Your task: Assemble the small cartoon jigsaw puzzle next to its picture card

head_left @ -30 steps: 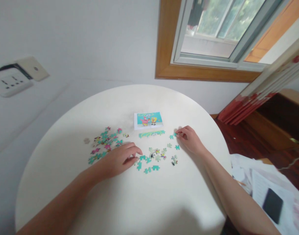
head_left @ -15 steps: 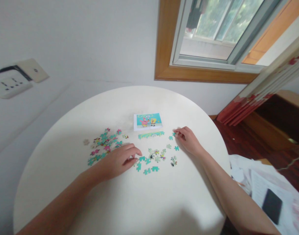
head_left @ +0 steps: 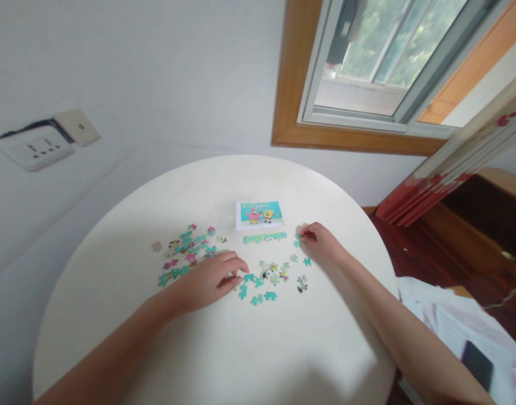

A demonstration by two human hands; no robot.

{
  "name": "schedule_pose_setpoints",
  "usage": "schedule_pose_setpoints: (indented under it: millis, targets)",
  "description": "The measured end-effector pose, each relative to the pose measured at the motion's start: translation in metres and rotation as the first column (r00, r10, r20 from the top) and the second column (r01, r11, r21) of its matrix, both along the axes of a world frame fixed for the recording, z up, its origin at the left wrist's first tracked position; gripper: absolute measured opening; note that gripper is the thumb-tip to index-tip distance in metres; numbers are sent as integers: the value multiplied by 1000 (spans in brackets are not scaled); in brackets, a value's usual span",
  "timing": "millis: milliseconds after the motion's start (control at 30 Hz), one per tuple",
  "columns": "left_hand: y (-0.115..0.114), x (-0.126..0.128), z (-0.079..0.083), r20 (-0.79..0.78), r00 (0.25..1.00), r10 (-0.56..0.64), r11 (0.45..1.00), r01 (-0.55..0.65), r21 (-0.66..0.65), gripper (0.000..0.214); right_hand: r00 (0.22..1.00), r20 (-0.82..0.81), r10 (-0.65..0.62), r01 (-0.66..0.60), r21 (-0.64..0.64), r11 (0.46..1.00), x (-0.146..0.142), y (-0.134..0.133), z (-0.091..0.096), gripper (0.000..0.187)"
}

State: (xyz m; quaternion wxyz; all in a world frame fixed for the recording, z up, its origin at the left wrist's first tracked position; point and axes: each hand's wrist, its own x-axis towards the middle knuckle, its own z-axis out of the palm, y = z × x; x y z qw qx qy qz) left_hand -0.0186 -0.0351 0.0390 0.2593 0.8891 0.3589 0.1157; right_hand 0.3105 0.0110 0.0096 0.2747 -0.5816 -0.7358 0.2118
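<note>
On the round white worktop (head_left: 198, 360), jigsaw pieces lie in two main groups between and around the person's hands. To the left, a mixed pile (head_left: 185, 244) of teal, pink and dark pieces spreads just beyond the left hand (head_left: 215, 278), partly behind it. This hand rests palm down with its fingers loosely bent, thumb and forefinger parted, grasping nothing visible; their tips are just beside a teal piece (head_left: 249, 277).

At centre, more teal pieces sit on the near side of a pale cluster (head_left: 274, 278). The right hand (head_left: 323, 243) reaches in from the right, thumb and fingertips drawn together at a small teal tile (head_left: 297, 243); whether they grip it or only touch it cannot be told. A teal strip (head_left: 264, 238) lies between the two hands, farther off than the pale cluster, and directly beyond it sits the picture (head_left: 261, 214). Near the right forearm lies a small pale clump (head_left: 302, 285).
</note>
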Motion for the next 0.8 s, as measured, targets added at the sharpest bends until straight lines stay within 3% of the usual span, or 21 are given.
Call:
schedule_pose_setpoints:
  millis: [233,533,800]
  targets:
    - [0,-2,-5,6,1000,-8,1000,8,10,21,999,21,30,-30,5,1000,-5,9,3,23]
    - [0,-2,-3,3,1000,-3,1000,3,11,20,995,77,60,-62,23,998,-6,11,5,9]
    - [0,-2,-1,1,1000,7,1000,-7,-1,20,998,39,46,-47,20,999,1,6,4,18]
